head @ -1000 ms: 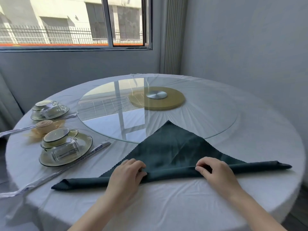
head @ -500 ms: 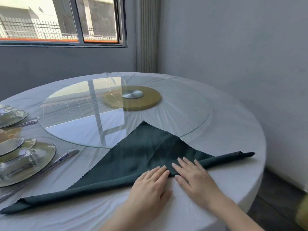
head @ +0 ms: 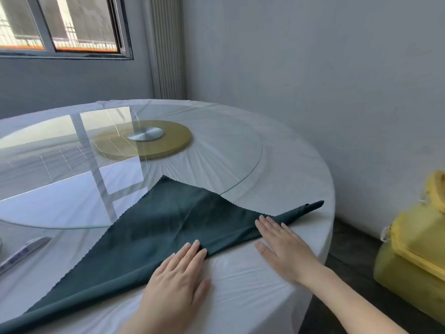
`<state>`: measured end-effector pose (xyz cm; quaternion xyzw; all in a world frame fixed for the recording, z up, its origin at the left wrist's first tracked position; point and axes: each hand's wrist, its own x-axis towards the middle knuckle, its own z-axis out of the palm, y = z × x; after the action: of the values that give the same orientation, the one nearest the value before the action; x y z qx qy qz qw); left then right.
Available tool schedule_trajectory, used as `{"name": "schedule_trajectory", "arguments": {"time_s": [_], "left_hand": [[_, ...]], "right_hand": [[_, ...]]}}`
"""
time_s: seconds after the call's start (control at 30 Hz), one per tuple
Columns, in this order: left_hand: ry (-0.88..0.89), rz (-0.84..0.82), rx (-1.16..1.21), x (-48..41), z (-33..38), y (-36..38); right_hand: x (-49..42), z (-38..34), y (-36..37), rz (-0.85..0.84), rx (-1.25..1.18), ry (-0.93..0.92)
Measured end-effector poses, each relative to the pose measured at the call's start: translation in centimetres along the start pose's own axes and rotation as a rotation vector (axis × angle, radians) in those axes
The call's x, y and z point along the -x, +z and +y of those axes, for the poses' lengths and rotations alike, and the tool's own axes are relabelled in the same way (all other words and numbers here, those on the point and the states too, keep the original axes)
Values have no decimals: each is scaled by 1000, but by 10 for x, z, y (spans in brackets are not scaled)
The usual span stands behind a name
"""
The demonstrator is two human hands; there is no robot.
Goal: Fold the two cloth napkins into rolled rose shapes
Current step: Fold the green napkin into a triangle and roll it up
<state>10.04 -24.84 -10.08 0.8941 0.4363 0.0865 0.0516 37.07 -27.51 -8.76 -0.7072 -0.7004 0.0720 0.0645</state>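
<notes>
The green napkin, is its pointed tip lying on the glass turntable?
Yes, the green napkin's pointed tip overlaps the edge of the glass turntable, resting on top of it.

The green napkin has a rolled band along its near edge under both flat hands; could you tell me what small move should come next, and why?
Probably roll the band forward again: both the left hand and right hand lie flat on it, while much of the green napkin remains an unrolled triangle.

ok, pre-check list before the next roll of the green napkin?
1. Both hands flat on the rolled edge: ok, left hand and right hand are open.
2. Napkin flat, unrolled part smooth: ok, only faint creases.
3. Point lies on the glass turntable: ok.
4. Roll even along its length: cannot tell, left end is out of frame.
5. Right end on the table: ok, near the rim.
</notes>
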Motion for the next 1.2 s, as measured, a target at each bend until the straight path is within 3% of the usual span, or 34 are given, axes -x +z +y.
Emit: {"name": "schedule_trajectory", "arguments": {"time_s": [0.3, 0.67, 0.97, 1.07, 1.2], "left_hand": [[32, 28, 20, -1, -2, 4], [57, 193, -12, -4, -6, 12], [34, -7, -32, -2, -3, 4], [-3, 24, -18, -3, 1, 2], [56, 91, -57, -3, 2, -3]], "right_hand": [[-4, 40, -11, -21, 21, 117], [-7, 69, -16, 26, 38, 237], [-12, 68, -25, 74, 153, 390], [-11, 25, -24, 272, 98, 215], [-5, -63, -11, 124, -57, -201]]}}
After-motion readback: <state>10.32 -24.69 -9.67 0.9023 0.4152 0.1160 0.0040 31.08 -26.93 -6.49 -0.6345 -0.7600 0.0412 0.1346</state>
